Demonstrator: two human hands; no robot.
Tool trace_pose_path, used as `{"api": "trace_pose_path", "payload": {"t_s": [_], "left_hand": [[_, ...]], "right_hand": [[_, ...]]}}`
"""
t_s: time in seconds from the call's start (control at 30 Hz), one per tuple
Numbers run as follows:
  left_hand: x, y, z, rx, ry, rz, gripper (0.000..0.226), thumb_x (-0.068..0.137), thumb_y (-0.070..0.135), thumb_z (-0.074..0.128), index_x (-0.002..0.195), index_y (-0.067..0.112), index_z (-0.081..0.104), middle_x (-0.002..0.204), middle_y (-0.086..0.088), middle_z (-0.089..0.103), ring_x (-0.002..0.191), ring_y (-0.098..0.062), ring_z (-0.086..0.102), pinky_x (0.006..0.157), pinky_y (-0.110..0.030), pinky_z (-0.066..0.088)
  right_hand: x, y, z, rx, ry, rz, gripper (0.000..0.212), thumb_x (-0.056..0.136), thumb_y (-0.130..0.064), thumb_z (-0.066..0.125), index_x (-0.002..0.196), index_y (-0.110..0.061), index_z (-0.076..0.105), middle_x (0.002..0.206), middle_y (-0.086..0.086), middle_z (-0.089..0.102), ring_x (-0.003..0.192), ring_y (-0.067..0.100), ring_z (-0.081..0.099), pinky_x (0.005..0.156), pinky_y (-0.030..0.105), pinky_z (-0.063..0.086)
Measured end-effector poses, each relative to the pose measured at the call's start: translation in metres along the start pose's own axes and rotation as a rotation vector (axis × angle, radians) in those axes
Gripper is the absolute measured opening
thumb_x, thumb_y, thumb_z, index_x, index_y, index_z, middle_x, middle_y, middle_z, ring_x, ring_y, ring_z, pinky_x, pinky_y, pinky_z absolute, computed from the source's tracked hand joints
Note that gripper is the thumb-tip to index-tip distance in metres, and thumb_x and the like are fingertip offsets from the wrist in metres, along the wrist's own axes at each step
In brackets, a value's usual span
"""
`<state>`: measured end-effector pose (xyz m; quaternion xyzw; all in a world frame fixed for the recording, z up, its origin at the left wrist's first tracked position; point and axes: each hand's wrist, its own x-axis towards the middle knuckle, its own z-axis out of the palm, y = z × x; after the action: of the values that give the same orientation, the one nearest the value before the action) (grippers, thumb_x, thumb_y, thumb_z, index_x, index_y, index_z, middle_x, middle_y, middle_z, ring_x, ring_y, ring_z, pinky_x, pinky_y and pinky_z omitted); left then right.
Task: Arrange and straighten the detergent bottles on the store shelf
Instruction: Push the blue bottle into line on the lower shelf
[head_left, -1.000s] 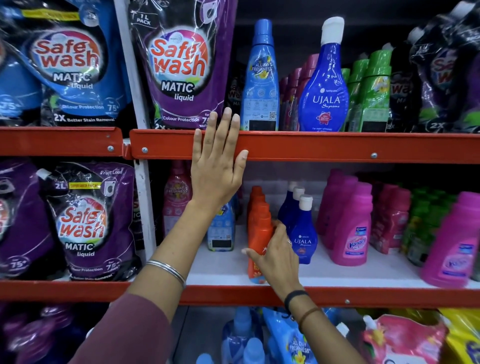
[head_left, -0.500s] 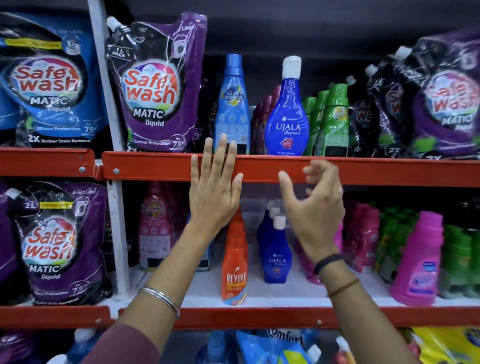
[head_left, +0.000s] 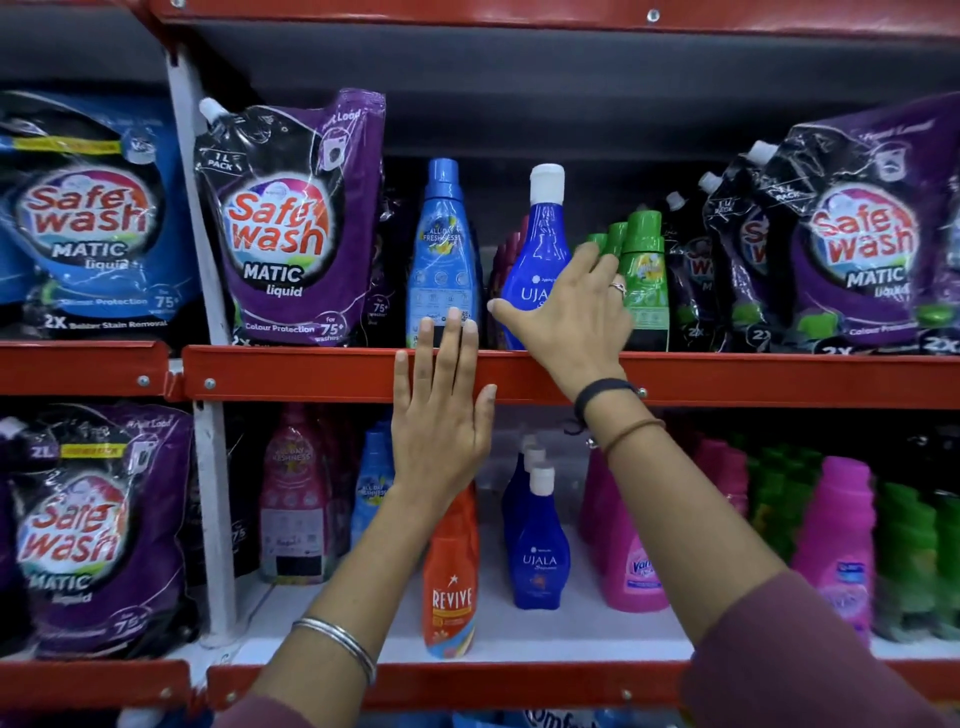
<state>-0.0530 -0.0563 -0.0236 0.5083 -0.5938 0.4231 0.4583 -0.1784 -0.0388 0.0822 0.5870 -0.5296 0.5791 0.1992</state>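
Note:
A dark blue Ujala bottle (head_left: 539, 244) with a white cap stands on the upper shelf, between a light blue bottle (head_left: 442, 249) and green bottles (head_left: 643, 270). My right hand (head_left: 569, 312) wraps the lower body of the Ujala bottle, thumb on its left side, fingers on its right. My left hand (head_left: 441, 410) lies flat with fingers straight against the red front rail (head_left: 311, 371) of the upper shelf, holding nothing. On the lower shelf stand an orange Revive bottle (head_left: 451, 582) and a row of small Ujala bottles (head_left: 537, 545).
Purple Safewash pouches (head_left: 291, 223) stand left of the bottles and more (head_left: 852, 234) at the right. Pink bottles (head_left: 831, 540) and green bottles (head_left: 909, 561) fill the lower shelf's right side. A white upright post (head_left: 197, 218) divides the shelf bays.
My right hand left the orange bottle on the lower shelf, rose past the red rail and closed around the Ujala bottle on the upper shelf. My left hand stayed on the rail.

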Motion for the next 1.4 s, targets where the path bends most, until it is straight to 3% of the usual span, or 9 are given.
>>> {"api": "trace_pose_path", "payload": {"t_s": [0.1, 0.23, 0.47, 0.63, 0.7, 0.9, 1.17, 1.4], "left_hand": [[0.0, 0.0, -0.001, 0.005, 0.002, 0.0, 0.059, 0.099, 0.039, 0.026, 0.151, 0.013, 0.018, 0.16, -0.006, 0.017, 0.149, -0.022, 0.004, 0.12, -0.042, 0.003], [0.0, -0.001, -0.001, 0.003, -0.005, 0.004, 0.059, 0.1, 0.04, 0.025, 0.152, 0.013, 0.017, 0.16, -0.006, 0.016, 0.149, -0.021, 0.002, 0.121, -0.041, -0.001], [0.0, 0.0, 0.0, -0.003, 0.012, 0.007, 0.059, 0.1, 0.04, 0.024, 0.152, 0.013, 0.015, 0.16, -0.007, 0.015, 0.149, -0.021, 0.001, 0.121, -0.04, -0.003], [0.0, 0.0, 0.0, -0.001, 0.028, 0.01, 0.059, 0.099, 0.039, 0.026, 0.151, 0.012, 0.017, 0.159, -0.008, 0.018, 0.148, -0.023, 0.006, 0.121, -0.04, -0.005], [0.0, 0.001, 0.0, -0.006, 0.033, 0.012, 0.059, 0.099, 0.038, 0.026, 0.151, 0.012, 0.017, 0.159, -0.009, 0.019, 0.148, -0.023, 0.006, 0.121, -0.039, -0.006], [0.0, 0.001, -0.001, -0.01, 0.031, 0.014, 0.059, 0.099, 0.036, 0.029, 0.151, 0.012, 0.015, 0.16, -0.009, 0.017, 0.148, -0.026, 0.006, 0.12, -0.041, -0.004], [-0.001, 0.001, -0.001, 0.008, 0.033, 0.02, 0.059, 0.099, 0.035, 0.029, 0.151, 0.01, 0.015, 0.159, -0.01, 0.019, 0.147, -0.027, 0.007, 0.119, -0.041, -0.007], [0.0, 0.0, 0.001, 0.005, 0.04, 0.02, 0.059, 0.099, 0.034, 0.03, 0.15, 0.009, 0.016, 0.159, -0.011, 0.02, 0.147, -0.028, 0.008, 0.119, -0.042, -0.006]], "right_hand": [[-0.001, 0.0, -0.001, 0.063, 0.007, 0.015, 0.083, 0.061, -0.057, 0.075, 0.117, -0.007, 0.041, 0.121, 0.011, 0.049, 0.108, 0.032, 0.054, 0.065, 0.035, 0.035], [-0.005, 0.003, -0.006, 0.219, 0.018, 0.022, 0.08, 0.062, -0.052, 0.077, 0.117, -0.007, 0.041, 0.121, 0.011, 0.049, 0.108, 0.031, 0.053, 0.077, 0.038, 0.045], [-0.018, 0.014, -0.025, 0.468, 0.241, 0.014, 0.082, 0.066, -0.048, 0.079, 0.125, -0.006, 0.042, 0.126, 0.009, 0.049, 0.112, 0.021, 0.051, 0.093, 0.033, 0.047], [-0.03, 0.025, -0.052, 0.532, 0.325, 0.031, 0.083, 0.063, -0.049, 0.081, 0.123, -0.004, 0.045, 0.124, 0.007, 0.051, 0.103, 0.006, 0.047, 0.083, 0.004, 0.033], [-0.042, 0.033, -0.058, 0.524, 0.306, 0.034, 0.084, 0.061, -0.052, 0.081, 0.122, -0.006, 0.046, 0.121, 0.004, 0.052, 0.101, 0.004, 0.046, 0.081, 0.0, 0.033], [-0.095, 0.062, -0.052, 0.489, 0.188, 0.07, 0.082, 0.056, -0.055, 0.081, 0.116, -0.01, 0.048, 0.109, -0.008, 0.047, 0.097, 0.007, 0.049, 0.084, 0.022, 0.043], [-0.174, 0.103, -0.001, 0.377, -0.088, 0.147, 0.082, 0.054, -0.05, 0.085, 0.115, -0.011, 0.047, 0.106, -0.001, 0.051, 0.095, 0.011, 0.047, 0.075, 0.023, 0.038], [-0.224, 0.136, 0.053, 0.241, -0.301, 0.25, 0.083, 0.054, -0.05, 0.084, 0.117, -0.011, 0.044, 0.111, 0.005, 0.051, 0.107, 0.026, 0.053, 0.072, 0.041, 0.054]]}}
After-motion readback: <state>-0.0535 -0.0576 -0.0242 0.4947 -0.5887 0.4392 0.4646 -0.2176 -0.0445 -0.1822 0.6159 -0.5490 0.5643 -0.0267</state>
